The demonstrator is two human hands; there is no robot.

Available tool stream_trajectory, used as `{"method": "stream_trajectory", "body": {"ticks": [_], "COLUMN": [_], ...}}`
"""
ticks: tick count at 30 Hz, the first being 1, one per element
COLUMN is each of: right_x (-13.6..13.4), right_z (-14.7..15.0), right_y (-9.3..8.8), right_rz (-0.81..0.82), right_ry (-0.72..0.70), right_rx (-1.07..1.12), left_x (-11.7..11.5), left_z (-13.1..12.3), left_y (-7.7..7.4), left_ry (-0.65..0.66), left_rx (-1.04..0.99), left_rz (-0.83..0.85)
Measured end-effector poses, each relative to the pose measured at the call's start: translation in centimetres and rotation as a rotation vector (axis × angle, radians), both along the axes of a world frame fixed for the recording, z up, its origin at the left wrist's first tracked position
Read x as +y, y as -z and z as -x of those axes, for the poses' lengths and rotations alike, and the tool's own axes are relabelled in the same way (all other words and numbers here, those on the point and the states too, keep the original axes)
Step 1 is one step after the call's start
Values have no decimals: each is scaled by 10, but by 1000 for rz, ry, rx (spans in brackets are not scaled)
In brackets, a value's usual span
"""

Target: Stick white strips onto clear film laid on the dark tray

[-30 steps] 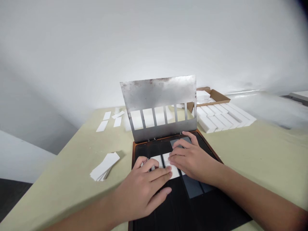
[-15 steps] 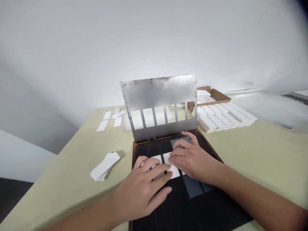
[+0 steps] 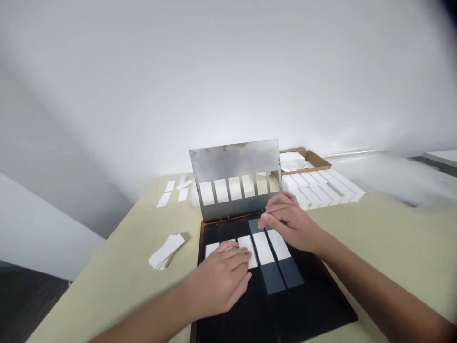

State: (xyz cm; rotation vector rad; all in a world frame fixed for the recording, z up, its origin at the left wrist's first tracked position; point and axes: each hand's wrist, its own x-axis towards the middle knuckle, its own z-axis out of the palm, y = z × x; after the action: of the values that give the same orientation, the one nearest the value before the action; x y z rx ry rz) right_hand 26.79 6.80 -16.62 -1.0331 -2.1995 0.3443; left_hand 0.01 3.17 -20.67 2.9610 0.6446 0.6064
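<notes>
Your left hand (image 3: pixel 219 278) lay open and nearly flat, its fingers (image 3: pixel 233 252) resting on the white strips (image 3: pixel 262 247) without any visible grip. Your right hand (image 3: pixel 291 221) was raised and curved over the far end of the strips, with its fingertips (image 3: pixel 262 220) near a dark strip (image 3: pixel 254 225). You could not tell from this view whether they touched or pinched anything.

The strips lay side by side on the black board (image 3: pixel 317 305), toward its far edge, and two slate-blue strips (image 3: pixel 282 276) ran on from their near ends. A steel plate (image 3: pixel 233 159) with a row of slots stood upright, hinged at the board's far edge.

The main risk was the strips' loose placement: any drag from your left palm or a brush from your right fingers could have skewed them out of line. The plate stood just beyond your right hand, so a knock could have brought it down onto your fingers and the strips. On the desk (image 3: pixel 89 300), the stack (image 3: pixel 166 250) near the board's left edge could also have slid if your left forearm caught it.
</notes>
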Motion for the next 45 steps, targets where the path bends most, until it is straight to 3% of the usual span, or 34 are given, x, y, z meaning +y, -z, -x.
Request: {"method": "stream_trajectory", "body": {"ticks": [4, 10, 18, 26, 31, 33, 36, 39, 45], "right_x": [3, 2, -5, -23, -21, -19, -15, -13, -13], "right_z": [-10, -11, -15, -19, -17, -16, -14, -11, -7], "right_y": [18, 49, 41, 37, 41, 41, 43, 47, 46], "right_rz": [-27, -139, -197, 17, 24, 3, -51, -106, -136], "right_ry": [-20, -90, -93, -199, -147, -124, -84, -56, -33], "right_rx": [-56, -155, -237, -254, -307, -307, -316, -303, -289], "left_x": [-7, 9, 22, 26, 24, 21, 15, 10, 14], "left_z": [-8, -19, -34, -29, -29, -27, -24, -25, -30], "left_y": [-7, -28, -15, -5, -2, -3, -6, -6, -3], "left_ry": [-35, -63, 14, 33, 5, 5, 173, 356, 187], "left_rx": [30, 45, -18, -78, -103, -126, -190, -97, -44], "left_rz": [-16, 9, 4, 107, 73, -16, -183, -136, -41]}}
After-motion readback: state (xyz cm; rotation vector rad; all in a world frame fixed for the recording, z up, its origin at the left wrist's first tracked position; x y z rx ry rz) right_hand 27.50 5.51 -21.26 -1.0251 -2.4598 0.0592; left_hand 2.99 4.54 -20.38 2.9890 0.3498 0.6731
